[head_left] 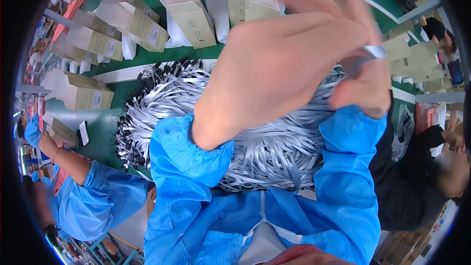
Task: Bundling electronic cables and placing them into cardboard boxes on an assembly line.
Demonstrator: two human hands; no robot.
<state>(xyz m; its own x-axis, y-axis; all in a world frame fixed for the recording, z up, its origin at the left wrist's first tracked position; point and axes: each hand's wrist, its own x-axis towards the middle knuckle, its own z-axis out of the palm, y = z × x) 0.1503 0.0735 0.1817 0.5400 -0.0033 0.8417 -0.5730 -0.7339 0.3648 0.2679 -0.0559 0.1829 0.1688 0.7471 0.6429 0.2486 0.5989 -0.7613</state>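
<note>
Strip-picking looks underway: your right hand (360, 86) pinches one silver strip (375, 51) above the strip pile (274, 147) at the desk's (105, 127) near edge; your left hand (284, 68) hovers, grip loose. Next, draw it free cleanly.

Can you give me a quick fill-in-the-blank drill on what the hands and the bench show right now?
1. The right hand pinches a grey ____ between its fingertips.
2. The heap of strips lies on a ____ table.
3. Both forearms wear ____ sleeves.
4. Behind the heap stand open beige ____.

Missing words: strip; green; blue; boxes
</note>
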